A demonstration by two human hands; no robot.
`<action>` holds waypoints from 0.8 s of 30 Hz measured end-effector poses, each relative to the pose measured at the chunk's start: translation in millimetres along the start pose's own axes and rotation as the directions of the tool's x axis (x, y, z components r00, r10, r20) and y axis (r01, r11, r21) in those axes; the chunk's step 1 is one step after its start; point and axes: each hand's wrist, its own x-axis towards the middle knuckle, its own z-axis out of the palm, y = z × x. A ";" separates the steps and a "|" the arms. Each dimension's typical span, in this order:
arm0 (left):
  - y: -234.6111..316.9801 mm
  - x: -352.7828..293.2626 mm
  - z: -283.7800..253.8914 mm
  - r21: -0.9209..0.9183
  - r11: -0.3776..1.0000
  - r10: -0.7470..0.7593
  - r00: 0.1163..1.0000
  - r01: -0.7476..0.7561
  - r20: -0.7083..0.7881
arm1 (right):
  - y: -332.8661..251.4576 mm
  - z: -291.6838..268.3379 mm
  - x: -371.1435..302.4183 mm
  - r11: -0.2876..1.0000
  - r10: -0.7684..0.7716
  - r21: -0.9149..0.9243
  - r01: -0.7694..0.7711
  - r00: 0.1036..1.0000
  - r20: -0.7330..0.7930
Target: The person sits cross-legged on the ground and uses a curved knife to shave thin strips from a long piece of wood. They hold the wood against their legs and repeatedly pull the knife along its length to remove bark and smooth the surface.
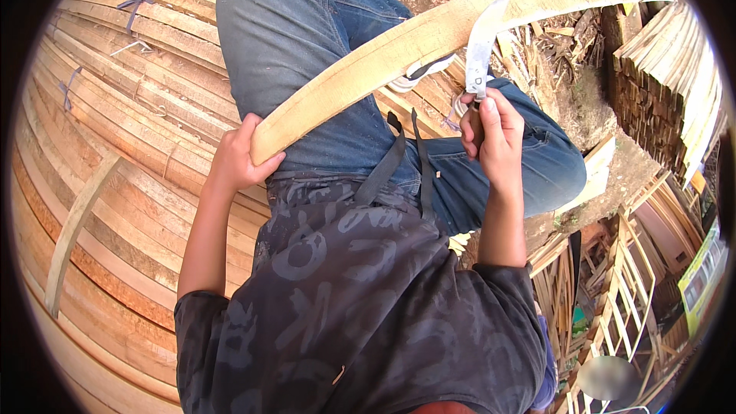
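Note:
My left hand [245, 155] grips the near end of a long pale wooden plank [337, 80], with the thumb along its lower edge. The plank slants over my thigh and runs up to the far right, looking bowed in this view. In my right hand [492, 132] is a knife [481, 46] with a broad, slightly curved metal blade. My fingers are wrapped round its dark handle. The blade points up and lies across the plank's lower edge in the picture; whether it touches the wood I cannot tell.
Stacked long boards [130, 207] spread under and left of me, some tied with thin cords [142, 1]. A loose wooden strip [73, 238] lies across them. At the right stands a pile of cut slats [667, 84], with a wooden lattice frame [621, 299] nearer. Shavings cover the ground beyond.

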 end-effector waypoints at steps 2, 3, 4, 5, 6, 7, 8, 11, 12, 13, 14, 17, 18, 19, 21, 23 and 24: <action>0.0 1.9 0.7 -0.023 1.000 0.000 1.000 -0.001 -0.001 | -0.9 6.4 3.1 0.997 -0.038 0.057 0.044 0.994 -0.101; 0.1 2.8 1.4 -0.029 1.000 0.002 1.000 -0.002 -0.003 | 4.6 11.1 3.0 0.998 -0.056 0.011 0.058 0.993 -0.107; 1.0 2.7 0.7 -0.033 0.999 0.003 1.000 -0.003 -0.003 | 10.6 20.4 -2.3 0.984 -0.046 -0.172 0.047 0.999 0.010; 1.9 3.5 0.3 -0.037 0.999 0.005 1.000 -0.005 -0.003 | 15.9 28.1 -8.7 0.935 -0.014 -0.350 0.055 0.993 0.121; 3.3 4.9 -0.6 -0.042 0.999 0.004 1.000 -0.004 -0.002 | 19.6 30.6 -12.2 0.898 -0.015 -0.425 0.109 0.976 0.219; 4.6 4.5 -0.9 -0.049 0.999 -0.003 1.000 0.003 -0.007 | 21.4 32.0 -14.1 0.853 -0.003 -0.494 0.172 0.946 0.323; 5.8 4.2 -1.0 -0.056 0.998 -0.010 1.000 0.009 -0.012 | 20.6 32.2 -16.3 0.846 -0.003 -0.498 0.188 0.937 0.348; 6.4 2.5 0.3 -0.013 1.000 -0.011 1.000 0.011 -0.018 | 3.8 22.7 -17.8 0.934 0.124 -0.356 -0.022 0.956 0.266; 6.3 1.0 1.4 -0.006 1.000 -0.018 1.000 0.018 -0.023 | 3.2 17.4 -17.5 0.955 0.041 -0.295 0.030 0.973 0.229; 6.9 1.5 2.4 0.000 1.000 -0.018 1.000 0.018 -0.025 | -3.0 11.0 -17.2 0.953 0.002 -0.296 0.058 0.980 0.199; 7.1 1.3 2.9 0.006 1.000 -0.020 0.999 0.020 -0.027 | -6.6 6.0 -17.1 0.974 -0.020 -0.220 0.045 0.993 0.118; 5.3 -0.1 2.1 0.016 1.000 -0.021 1.000 0.021 -0.022 | -9.1 1.7 -6.1 0.985 -0.169 -0.042 0.165 0.974 -0.153; 4.8 0.2 3.1 0.015 1.000 -0.011 0.999 0.012 -0.032 | -6.8 5.1 1.1 0.985 -0.164 0.009 0.172 0.950 -0.265; 4.1 1.2 2.9 0.017 1.000 0.000 0.999 0.001 -0.037 | -1.8 10.5 5.7 0.982 -0.188 -0.031 0.187 0.933 -0.306; 4.2 0.4 2.9 0.023 1.000 0.006 0.999 -0.005 -0.047 | 8.8 22.7 0.8 0.944 -0.104 -0.321 0.083 0.993 -0.048; 6.8 2.0 2.3 0.028 1.000 0.004 0.999 -0.002 -0.047 | 16.4 37.6 -14.8 0.864 -0.007 -0.492 0.107 0.979 0.202; 7.1 2.2 1.6 0.021 1.000 -0.010 0.999 0.010 -0.031 | 24.2 39.6 -19.3 0.884 0.001 -0.460 0.085 0.983 0.185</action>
